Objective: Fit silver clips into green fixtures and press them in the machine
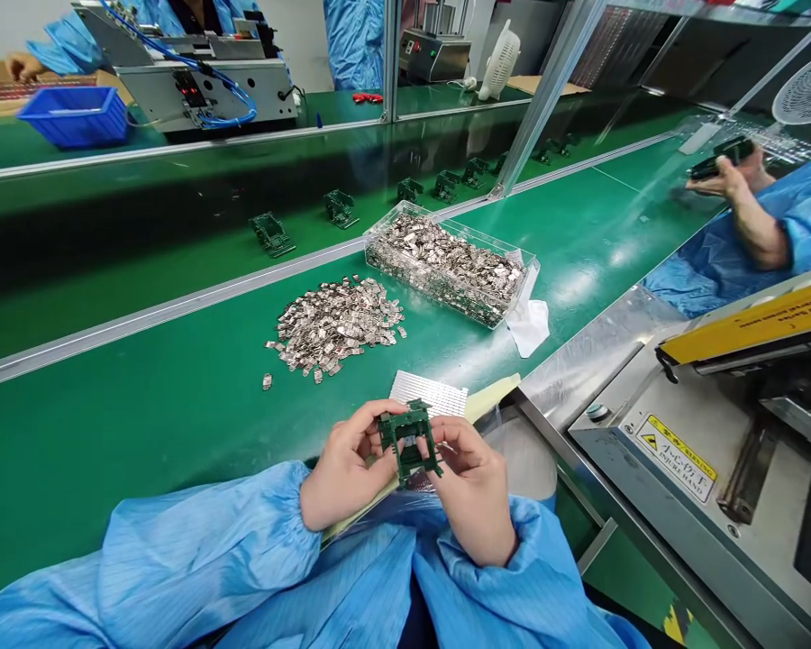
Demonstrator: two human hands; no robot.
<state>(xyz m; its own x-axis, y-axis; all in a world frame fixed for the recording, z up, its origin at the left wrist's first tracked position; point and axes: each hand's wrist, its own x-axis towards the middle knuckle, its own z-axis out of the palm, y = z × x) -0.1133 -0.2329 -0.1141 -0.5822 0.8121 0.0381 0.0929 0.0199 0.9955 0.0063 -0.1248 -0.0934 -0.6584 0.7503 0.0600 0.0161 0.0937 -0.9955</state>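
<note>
My left hand (352, 469) and my right hand (471, 482) hold a dark green plastic frame (405, 431) between them, close to my body at the bench edge. The left fingers grip its left side, and the right fingers and thumb close on its right side. Whether a small part is pinched in the right fingers cannot be seen. Just beyond the frame lies a white ribbed sheet (429, 394), partly over a pale yellow sheet (493, 397). Past them a loose heap of small silvery metal pieces (338, 324) lies on the green bench.
A clear plastic box (493, 317) full of similar metal pieces stands behind the heap, a white paper (531, 328) at its corner. Several green frames (271, 234) sit along the conveyor belt (195, 243). At right is a machine (709, 469); a co-worker's hands (736, 180) hold a dark part.
</note>
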